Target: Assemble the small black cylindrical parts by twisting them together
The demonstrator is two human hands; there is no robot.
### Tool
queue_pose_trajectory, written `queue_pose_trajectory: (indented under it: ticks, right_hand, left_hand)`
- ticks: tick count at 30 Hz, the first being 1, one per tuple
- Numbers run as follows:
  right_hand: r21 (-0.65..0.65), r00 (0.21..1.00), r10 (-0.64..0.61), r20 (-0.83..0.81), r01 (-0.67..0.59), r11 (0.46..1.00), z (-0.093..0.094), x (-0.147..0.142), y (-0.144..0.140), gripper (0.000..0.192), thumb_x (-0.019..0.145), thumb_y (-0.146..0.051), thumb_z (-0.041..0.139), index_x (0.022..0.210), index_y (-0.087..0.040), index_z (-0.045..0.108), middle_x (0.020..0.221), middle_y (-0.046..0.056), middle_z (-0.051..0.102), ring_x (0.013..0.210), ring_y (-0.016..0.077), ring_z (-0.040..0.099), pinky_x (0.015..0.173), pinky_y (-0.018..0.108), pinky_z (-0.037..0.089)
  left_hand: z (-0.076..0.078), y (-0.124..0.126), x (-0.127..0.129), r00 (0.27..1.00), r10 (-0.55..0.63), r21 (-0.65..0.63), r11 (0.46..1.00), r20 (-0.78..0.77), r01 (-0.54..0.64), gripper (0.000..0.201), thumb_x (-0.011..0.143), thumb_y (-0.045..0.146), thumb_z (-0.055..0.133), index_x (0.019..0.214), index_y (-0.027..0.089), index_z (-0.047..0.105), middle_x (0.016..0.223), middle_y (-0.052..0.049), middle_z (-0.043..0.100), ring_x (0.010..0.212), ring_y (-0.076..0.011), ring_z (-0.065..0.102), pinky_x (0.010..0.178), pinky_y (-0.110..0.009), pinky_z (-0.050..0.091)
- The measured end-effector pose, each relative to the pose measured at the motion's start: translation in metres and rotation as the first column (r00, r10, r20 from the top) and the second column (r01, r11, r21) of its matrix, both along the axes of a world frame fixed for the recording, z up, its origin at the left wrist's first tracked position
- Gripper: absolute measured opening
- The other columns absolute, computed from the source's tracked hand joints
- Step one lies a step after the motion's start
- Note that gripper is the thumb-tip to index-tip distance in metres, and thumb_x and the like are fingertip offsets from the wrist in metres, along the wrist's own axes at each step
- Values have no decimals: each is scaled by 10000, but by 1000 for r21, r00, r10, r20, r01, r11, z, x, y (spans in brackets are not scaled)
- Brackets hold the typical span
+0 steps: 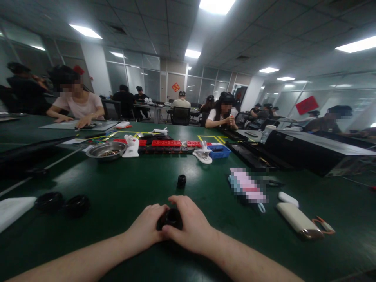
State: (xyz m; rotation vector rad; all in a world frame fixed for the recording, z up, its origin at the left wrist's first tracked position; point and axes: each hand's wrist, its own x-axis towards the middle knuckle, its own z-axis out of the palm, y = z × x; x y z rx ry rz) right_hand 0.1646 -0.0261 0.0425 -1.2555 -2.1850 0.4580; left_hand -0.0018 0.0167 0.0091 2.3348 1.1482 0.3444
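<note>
Office light falls from ceiling panels over a long green desk (123, 192), with other people seated at its far side and at further desks behind.

From the head camera, both forearms come in from the bottom edge and meet near the middle. The left hand (145, 229) and the right hand (190, 227) lie knuckles up on the desk, their fingers (179, 201) curled together around a small black round part (171, 218) that sits between them on the desk surface; both hands are clamped on it. Most of that part is hidden by the fingers, so its shape is hard to make out.

Just beyond the hands stands a small black cylinder (181, 181), apart from them. To the left lie two black rings (63, 203) side by side, near a white sheet (13, 209) cut off by the frame edge. To the right lie a white power bank (296, 221) and a blurred pink packet (248, 188). Further back stand a metal bowl (105, 150), a row of red trays (166, 143) and a blue bin (219, 151)
</note>
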Motion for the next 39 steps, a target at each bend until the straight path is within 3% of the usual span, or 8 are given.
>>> queue_pose_trajectory:
  ticks: [4, 10, 18, 22, 25, 32, 35, 39]
  right_hand:
    - [-34, 998, -56, 28, 57, 998, -1, -2, 2, 501, 678, -290, 653, 1121, -160, 461, 1015, 82, 557, 941, 227, 509, 836, 372, 427]
    - [-19, 993, 113, 14, -113, 993, 6, 0, -2, 496, 658, -110, 558, 1139, -169, 448, 1079, 70, 552, 989, 197, 506, 882, 327, 404]
    - [-24, 997, -72, 30, 73, 997, -2, -2, 4, 517, 643, -332, 705, 1077, -147, 495, 997, 90, 568, 915, 231, 514, 798, 369, 440]
    - [-26, 998, 63, -7, -63, 998, -2, -1, 3, 416, 684, -166, 615, 1080, -149, 491, 1009, 74, 575, 932, 196, 523, 838, 324, 426]
    - [-13, 989, 142, -38, -143, 990, -1, 0, 0, 489, 656, -99, 565, 1129, -159, 456, 1065, 69, 559, 981, 187, 510, 883, 314, 400]
    - [-25, 994, -109, -23, 108, 994, -7, -5, 1, 473, 645, -343, 685, 1039, -172, 489, 998, 70, 537, 922, 226, 501, 801, 362, 428]
    - [-42, 1000, -31, 1, 31, 999, -4, -5, 2, 335, 684, -235, 632, 990, -186, 505, 958, 48, 551, 899, 207, 514, 800, 342, 425]
    - [-25, 994, 101, -31, -102, 994, 3, -1, -1, 442, 654, -101, 550, 1076, -199, 465, 1040, 49, 549, 973, 203, 507, 862, 347, 395]
  left_hand:
    - [4, -2, 1, 1000, 1, 12, 1000, -17, 0, 300, 677, 435, 607, 843, 192, 549, 833, -23, 571, 774, -219, 524, 687, -303, 392]
    - [6, -3, 0, 999, -15, 0, 1000, 29, 15, 294, 673, 353, 621, 908, 193, 549, 897, -27, 582, 834, -223, 524, 737, -305, 387]
    - [1, -1, 1, 1000, -14, 37, 999, -13, 15, 335, 667, 456, 618, 850, 180, 564, 816, -26, 571, 761, -222, 526, 678, -302, 386]
    - [1, -1, 0, 1000, -3, 13, 1000, 6, 2, 300, 666, 354, 622, 909, 186, 567, 873, -35, 580, 817, -228, 529, 723, -311, 391]
    - [0, -1, 0, 1000, 19, -3, 1000, -5, -19, 311, 662, 338, 622, 927, 185, 563, 910, -43, 580, 846, -233, 524, 740, -316, 396]
    - [10, -4, 2, 1000, -20, 9, 1000, -21, 21, 266, 700, 397, 593, 859, 187, 559, 840, -30, 580, 775, -220, 527, 703, -312, 401]
    - [14, -6, 3, 999, -5, -19, 1000, -32, 4, 276, 686, 354, 606, 903, 191, 558, 862, -31, 583, 804, -224, 528, 722, -316, 402]
    - [9, -3, 1, 1000, 7, -25, 1000, -22, -8, 311, 676, 374, 615, 921, 192, 559, 908, -41, 583, 847, -233, 527, 757, -328, 397]
